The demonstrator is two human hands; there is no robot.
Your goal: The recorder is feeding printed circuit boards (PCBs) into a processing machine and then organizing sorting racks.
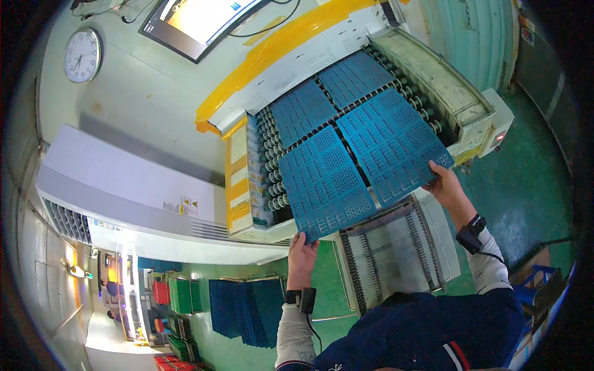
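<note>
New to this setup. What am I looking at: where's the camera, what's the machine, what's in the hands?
No robot here: it's one person working bare-handed. The single picture comes from a wide fisheye camera on their head, looking down, so straight edges bend.

The machine is a conveyor with rows of small rollers. Two blue patterned panels, the far left panel and far right panel, lie on it.

The left hand holds the near corner of the near left panel; the right hand holds that of the near right panel. Whether these two are fully off the rollers is hard to tell.

Below them stands a rack with toothed rails.
</note>
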